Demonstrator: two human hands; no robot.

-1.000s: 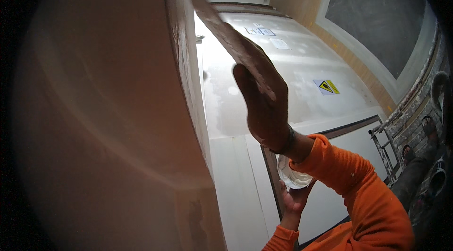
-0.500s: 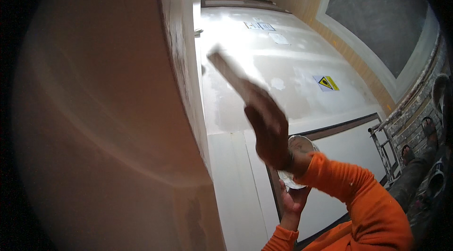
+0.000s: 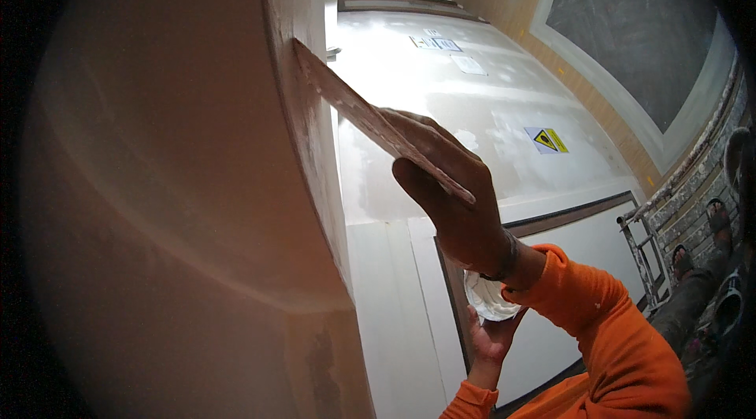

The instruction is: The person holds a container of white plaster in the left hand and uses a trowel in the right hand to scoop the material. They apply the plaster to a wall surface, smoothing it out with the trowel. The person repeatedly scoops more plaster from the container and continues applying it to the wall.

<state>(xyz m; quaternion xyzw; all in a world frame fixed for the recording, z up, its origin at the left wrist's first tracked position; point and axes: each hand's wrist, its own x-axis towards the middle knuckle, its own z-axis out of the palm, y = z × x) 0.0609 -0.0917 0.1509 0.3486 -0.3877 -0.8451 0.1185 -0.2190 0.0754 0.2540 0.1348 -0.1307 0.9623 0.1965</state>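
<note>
My right hand [image 3: 465, 222] is closed on a long flat putty knife [image 3: 346, 100] coated with pinkish-white compound. The blade slants up and left, its far end at the narrow smeared edge [image 3: 307, 159] of the wall on my left. Below and partly behind my right forearm, my left hand [image 3: 490, 340] holds a round container of white compound [image 3: 487, 297] from underneath.
A large plastered surface [image 3: 173, 183] fills the left. Ahead are a pale wall [image 3: 394, 151] with a yellow warning sign [image 3: 546, 139], and a framed panel [image 3: 567, 253]. A wooden strip [image 3: 504, 1] borders a dark panel [image 3: 630, 25]. My feet stand on a spattered scaffold platform [image 3: 685, 222].
My right hand and knife dropped and swung right from the wall edge, then moved back left, so the blade's end is at the edge again, lower than before. My left hand stayed in place.
</note>
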